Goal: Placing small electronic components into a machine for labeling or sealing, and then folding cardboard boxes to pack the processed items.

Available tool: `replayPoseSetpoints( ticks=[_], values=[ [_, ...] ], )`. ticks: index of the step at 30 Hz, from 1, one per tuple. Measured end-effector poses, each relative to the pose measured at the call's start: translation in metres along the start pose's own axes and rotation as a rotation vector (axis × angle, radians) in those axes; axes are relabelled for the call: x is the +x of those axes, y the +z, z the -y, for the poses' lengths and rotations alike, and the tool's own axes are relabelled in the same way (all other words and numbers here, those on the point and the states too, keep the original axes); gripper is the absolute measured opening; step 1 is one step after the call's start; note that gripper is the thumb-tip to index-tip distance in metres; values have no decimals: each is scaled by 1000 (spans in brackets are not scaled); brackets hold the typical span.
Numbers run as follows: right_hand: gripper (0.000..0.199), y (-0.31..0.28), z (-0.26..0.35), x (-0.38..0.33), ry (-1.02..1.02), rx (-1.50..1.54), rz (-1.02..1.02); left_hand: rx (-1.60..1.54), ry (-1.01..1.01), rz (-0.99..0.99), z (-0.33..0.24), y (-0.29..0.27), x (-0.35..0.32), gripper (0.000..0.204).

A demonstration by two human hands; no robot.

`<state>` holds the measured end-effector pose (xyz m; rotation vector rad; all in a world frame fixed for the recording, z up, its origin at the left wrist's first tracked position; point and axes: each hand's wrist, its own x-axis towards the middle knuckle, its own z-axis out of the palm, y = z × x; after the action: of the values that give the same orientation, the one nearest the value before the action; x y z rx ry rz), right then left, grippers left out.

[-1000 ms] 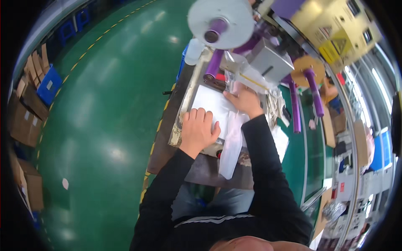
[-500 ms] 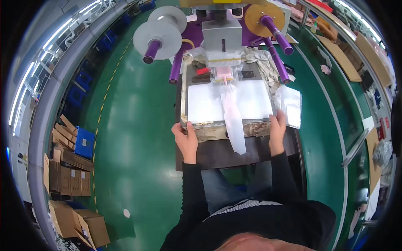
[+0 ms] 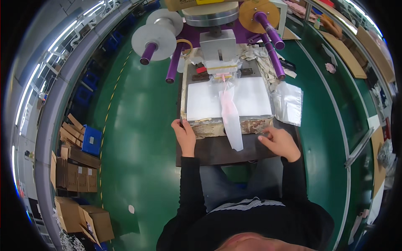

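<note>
My left hand (image 3: 184, 137) rests against the front left corner of the press base (image 3: 209, 129), thumb and fingers apart, holding nothing. My right hand (image 3: 279, 143) is off the base, just in front of its right corner, fingers loosely bent, thumb apart and nothing visible in them. White sheets (image 3: 204, 102) lie on the base. Across their middle runs a long pale pink and white strip (image 3: 230, 113), which hangs over the front edge. Its far end goes under the grey press head (image 3: 218, 45), where clear film hides the contact.
Purple rods stick out on both sides, with white reels (image 3: 154, 39) at left and a tan disc (image 3: 258, 16) at right. Clear plastic bags (image 3: 288, 102) lie right of the base. A crumpled cloth (image 3: 266, 60) is behind them. Cardboard boxes (image 3: 77, 175) stand on the left floor.
The press head has come down over the pink piece under it. My right hand has left the base's right corner and drawn back toward me. My left hand stays at its corner.
</note>
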<state>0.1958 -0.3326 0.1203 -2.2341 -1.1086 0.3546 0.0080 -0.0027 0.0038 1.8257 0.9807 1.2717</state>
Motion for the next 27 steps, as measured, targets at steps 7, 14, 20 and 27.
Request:
replayPoseSetpoints(
  ticks=[7, 14, 20, 27],
  values=[
    [37, 6, 20, 24, -104, 134, 168, 376, 380, -218, -31, -11, 19, 22],
    [19, 25, 32, 133, -350, 154, -75, 152, 438, 1, -65, 60, 71, 13],
    [46, 50, 14, 245, -288, -135, -79, 423, 413, 46, -62, 67, 53, 23],
    [56, 61, 25, 304, -238, -364, -58, 405, 442, 11, -60, 68, 56, 23]
  ],
)
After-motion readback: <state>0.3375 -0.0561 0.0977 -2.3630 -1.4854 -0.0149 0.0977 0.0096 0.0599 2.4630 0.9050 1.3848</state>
